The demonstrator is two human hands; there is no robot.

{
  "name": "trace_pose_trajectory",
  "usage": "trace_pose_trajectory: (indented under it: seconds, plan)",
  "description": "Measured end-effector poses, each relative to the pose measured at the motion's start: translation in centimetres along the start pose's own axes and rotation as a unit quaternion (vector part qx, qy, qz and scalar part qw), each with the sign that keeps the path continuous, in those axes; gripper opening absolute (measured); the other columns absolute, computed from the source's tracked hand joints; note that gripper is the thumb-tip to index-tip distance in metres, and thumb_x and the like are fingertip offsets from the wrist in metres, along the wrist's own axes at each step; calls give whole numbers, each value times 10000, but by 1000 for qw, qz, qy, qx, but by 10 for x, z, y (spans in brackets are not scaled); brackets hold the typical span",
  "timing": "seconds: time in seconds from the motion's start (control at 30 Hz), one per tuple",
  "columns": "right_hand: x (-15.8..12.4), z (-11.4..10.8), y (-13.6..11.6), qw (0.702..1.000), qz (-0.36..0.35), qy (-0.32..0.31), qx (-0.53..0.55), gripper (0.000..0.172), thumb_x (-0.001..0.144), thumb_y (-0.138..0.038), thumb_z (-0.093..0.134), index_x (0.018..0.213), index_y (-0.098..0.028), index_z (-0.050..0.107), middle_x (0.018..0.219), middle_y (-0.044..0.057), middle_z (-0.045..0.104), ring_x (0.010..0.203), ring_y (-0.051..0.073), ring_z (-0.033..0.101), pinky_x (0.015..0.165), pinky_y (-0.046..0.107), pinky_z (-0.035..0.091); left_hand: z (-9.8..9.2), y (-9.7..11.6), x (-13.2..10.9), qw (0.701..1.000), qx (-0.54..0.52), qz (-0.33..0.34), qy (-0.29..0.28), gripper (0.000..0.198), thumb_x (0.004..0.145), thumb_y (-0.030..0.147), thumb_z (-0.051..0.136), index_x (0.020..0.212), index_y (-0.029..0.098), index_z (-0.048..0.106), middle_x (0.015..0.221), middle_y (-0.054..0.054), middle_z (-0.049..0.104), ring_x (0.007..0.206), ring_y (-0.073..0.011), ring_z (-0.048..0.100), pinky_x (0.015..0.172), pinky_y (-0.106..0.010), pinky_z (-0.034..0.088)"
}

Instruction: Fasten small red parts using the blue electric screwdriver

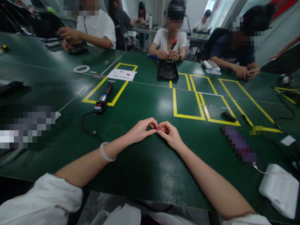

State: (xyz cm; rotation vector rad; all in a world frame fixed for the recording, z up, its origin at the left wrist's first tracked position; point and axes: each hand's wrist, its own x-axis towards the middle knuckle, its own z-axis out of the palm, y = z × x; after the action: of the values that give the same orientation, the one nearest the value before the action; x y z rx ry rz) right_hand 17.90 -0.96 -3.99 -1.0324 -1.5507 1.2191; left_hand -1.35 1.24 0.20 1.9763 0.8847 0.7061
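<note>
My left hand (143, 128) and my right hand (171, 134) meet fingertip to fingertip, low over the green table (145, 165). Both are closed in a pinch. Between them shows a tiny piece with red and orange on it (157, 128); the fingers cover most of it, and its kind is too small to make out. A pale bangle (107, 152) circles my left wrist. Left of my hands, a black and silver cylindrical power tool (105, 94), perhaps an electric screwdriver, lies with its cable trailing toward me.
Yellow tape outlines (189, 117) mark the table. Farther off are a printed sheet (121, 75), a white tape roll (81, 69) and a black tray of small parts (167, 71). A white power bank (280, 190) sits at right. Several people work across the table.
</note>
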Motion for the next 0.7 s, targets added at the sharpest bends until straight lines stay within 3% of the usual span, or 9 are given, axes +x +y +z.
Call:
trace_pose_trajectory:
  seconds: [0.1, 0.2, 0.3, 0.4, 0.47, 0.57, 0.7]
  plan:
    - [0, 0, 2, 1000, -2, -3, -12, 263, 807, -397, 671, 968, -211, 578, 785, 2, 604, 658, 137, 545, 616, 272, 454, -15, 1, -1, 998, 69, 0, 1, 241, 893, 369, 549, 1026, 170, 572, 993, -47, 630, 917, -162, 611, 851, -297, 484]
    - [0, 0, 3, 1000, -1, -5, -14, 241, 810, -363, 666, 971, -207, 579, 777, -5, 596, 631, 124, 524, 594, 259, 436, -47, -7, -4, 973, 221, -25, 65, 346, 919, 430, 497, 1136, 169, 562, 1110, -88, 611, 1041, -212, 587, 938, -358, 461]
    - [0, 0, 2, 1000, 1, -8, -17, 219, 815, -338, 660, 967, -202, 580, 757, -13, 580, 614, 115, 503, 582, 250, 420, -91, -27, -13, 896, 402, -101, 161, 463, 907, 436, 498, 1272, 151, 519, 1322, -162, 498, 1247, -313, 459, 1053, -465, 372]
    - [0, 1, 2, 1000, -2, -14, -18, 208, 820, -319, 657, 970, -196, 585, 754, -15, 578, 614, 110, 494, 584, 245, 409, -134, -54, -29, 812, 490, -209, 238, 640, 871, 448, 539, 1392, 101, 405, 1472, -219, 333, 1334, -391, 344, 1078, -536, 323]
    - [0, 1, 2, 1000, -2, -17, -18, 207, 822, -310, 659, 977, -192, 589, 767, -11, 587, 620, 108, 497, 590, 245, 407, -158, -69, -40, 785, 497, -289, 231, 717, 857, 492, 543, 1407, 67, 365, 1459, -242, 343, 1303, -407, 372, 1027, -556, 370]
    - [0, 2, 2, 1000, -3, -15, -20, 199, 824, -305, 660, 973, -192, 592, 778, -7, 596, 627, 107, 500, 597, 246, 413, -182, -85, -51, 787, 461, -375, 164, 675, 863, 549, 506, 1327, 63, 446, 1324, -220, 482, 1161, -350, 492, 923, -505, 453]
    - [0, 2, 1, 1000, -8, -13, -21, 200, 824, -313, 659, 973, -197, 596, 780, -5, 597, 632, 111, 505, 603, 249, 420, -191, -90, -54, 797, 472, -356, 124, 646, 833, 548, 541, 1257, 61, 507, 1204, -180, 551, 1042, -273, 512, 892, -420, 462]
